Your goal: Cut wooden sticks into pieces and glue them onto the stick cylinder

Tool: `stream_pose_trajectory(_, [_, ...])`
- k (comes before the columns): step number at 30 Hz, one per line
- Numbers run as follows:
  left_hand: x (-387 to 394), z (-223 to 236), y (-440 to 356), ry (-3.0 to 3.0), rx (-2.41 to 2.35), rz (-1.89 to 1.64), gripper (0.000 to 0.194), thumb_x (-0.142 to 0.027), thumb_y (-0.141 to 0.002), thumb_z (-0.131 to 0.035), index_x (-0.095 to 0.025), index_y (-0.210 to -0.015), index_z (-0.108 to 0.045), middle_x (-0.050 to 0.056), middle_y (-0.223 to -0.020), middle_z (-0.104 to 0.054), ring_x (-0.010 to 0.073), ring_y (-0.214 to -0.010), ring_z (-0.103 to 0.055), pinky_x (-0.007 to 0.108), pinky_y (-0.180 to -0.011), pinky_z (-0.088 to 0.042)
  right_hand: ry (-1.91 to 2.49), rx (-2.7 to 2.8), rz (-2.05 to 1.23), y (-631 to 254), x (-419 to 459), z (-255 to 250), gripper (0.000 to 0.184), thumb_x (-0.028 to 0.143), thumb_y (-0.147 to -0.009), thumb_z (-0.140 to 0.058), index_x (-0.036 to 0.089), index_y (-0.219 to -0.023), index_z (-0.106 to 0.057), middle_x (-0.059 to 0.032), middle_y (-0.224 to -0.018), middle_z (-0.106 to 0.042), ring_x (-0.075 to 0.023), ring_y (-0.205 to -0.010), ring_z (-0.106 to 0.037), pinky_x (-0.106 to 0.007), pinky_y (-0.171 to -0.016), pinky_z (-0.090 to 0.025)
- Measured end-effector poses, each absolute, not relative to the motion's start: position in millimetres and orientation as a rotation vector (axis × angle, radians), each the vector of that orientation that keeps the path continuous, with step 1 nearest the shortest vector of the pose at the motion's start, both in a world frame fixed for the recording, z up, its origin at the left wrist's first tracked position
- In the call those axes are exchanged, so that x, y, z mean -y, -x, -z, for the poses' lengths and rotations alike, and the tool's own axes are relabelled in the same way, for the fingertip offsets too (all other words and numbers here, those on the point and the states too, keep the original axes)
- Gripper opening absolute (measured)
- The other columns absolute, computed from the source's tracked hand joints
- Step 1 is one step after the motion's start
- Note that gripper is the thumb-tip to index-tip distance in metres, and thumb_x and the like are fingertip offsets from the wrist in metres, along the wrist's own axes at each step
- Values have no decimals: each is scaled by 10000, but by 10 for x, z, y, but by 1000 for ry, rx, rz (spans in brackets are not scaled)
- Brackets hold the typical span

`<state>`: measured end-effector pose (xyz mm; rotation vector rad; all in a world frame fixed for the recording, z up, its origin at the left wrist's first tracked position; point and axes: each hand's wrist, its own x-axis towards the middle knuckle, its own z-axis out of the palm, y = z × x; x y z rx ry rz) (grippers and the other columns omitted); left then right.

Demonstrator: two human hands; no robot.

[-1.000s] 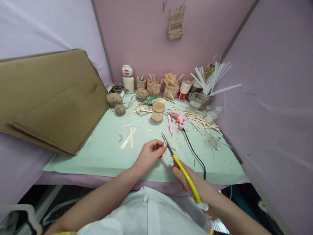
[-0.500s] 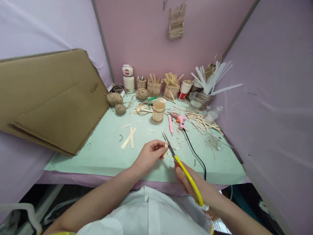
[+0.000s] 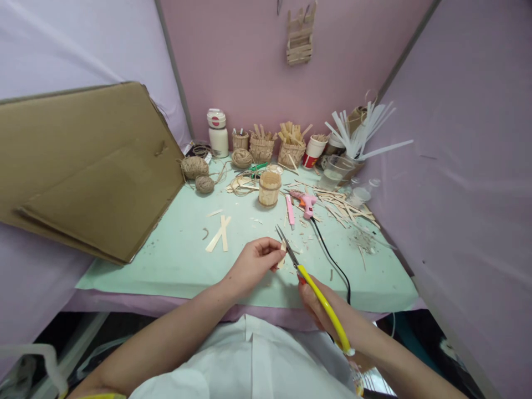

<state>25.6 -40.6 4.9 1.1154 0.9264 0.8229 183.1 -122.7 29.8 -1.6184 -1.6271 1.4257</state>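
Between thumb and fingers, my left hand [image 3: 258, 259] pinches a short, pale wooden strip [image 3: 282, 255]. My right hand [image 3: 316, 302] is wrapped round scissors [image 3: 322, 302] with yellow handles. Their slightly parted blades lie at the upper end of the strip; whether they bite into it I cannot tell. Farther back stands a small round wooden cup [image 3: 270, 189] with twine bands. Left of my hands, two flat wooden strips [image 3: 224, 235] lie crossed on the table. Beyond the blades are a pink utility knife [image 3: 290, 211] and a pink hot glue gun [image 3: 306, 203].
A cardboard sheet [image 3: 83, 166] leans at the left of the green-covered table [image 3: 166, 271]. Twine balls [image 3: 195, 167], stick-filled baskets [image 3: 292, 152] and a white bottle [image 3: 218, 139] line the back. White glue sticks [image 3: 366, 133] and loose wood slivers [image 3: 344, 205] occupy the right. A black cord [image 3: 332, 257] runs forward.
My right hand and the scissor handles have shifted very slightly to the right. The left hand stays in place with the strip.
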Motion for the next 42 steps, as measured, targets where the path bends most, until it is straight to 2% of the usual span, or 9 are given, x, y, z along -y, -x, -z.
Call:
stream_pose_trajectory(7, [395,-18,-229,-1155,-911,-789,178,-327,-714,-612,-155,-759,-607,-14,-623,-518,88,-567,-426,220,-569,-351,1619,1627,-1442,-1843,1265,-320,446,631,-862,-263,219,-721,-361,48,-602,-327,-107,-515,-266,-244,-471,-299])
stream_pose_trajectory(16, [399,-26,-200,-1156,-898,-758,147,-299,-708,-610,-159,-754,-608,-22,-629,-514,83,-566,-418,220,-568,-340,1650,1634,-1491,-1906,1240,-316,366,536,-886,-316,219,-704,-344,52,-568,-358,-104,-506,-278,-243,-473,-295])
stream_pose_trajectory(30, [373,-57,-127,-1236,-888,-691,222,-363,-720,-605,-146,-767,-611,-25,-620,-492,85,-577,-409,221,-567,-319,1617,1682,-1699,-2024,1222,-338,311,484,-888,-375,207,-746,-370,59,-595,-325,-88,-523,-255,-203,-470,-293])
stream_pose_trajectory(35, [371,-99,-93,-1272,-913,-647,258,-400,-720,-604,-144,-753,-611,-33,-598,-465,80,-562,-377,217,-542,-293,1600,1657,-1781,-2049,1198,-370,371,527,-898,-285,204,-732,-363,59,-583,-280,-88,-518,-215,-207,-460,-258])
stream_pose_trajectory(42, [330,-118,-64,-1272,-916,-587,276,-419,-699,-628,-149,-759,-630,-39,-581,-466,76,-549,-371,210,-519,-271,1603,1718,-1639,-2047,1200,-412,361,556,-813,-443,204,-750,-394,40,-649,-365,-91,-543,-292,-222,-483,-295])
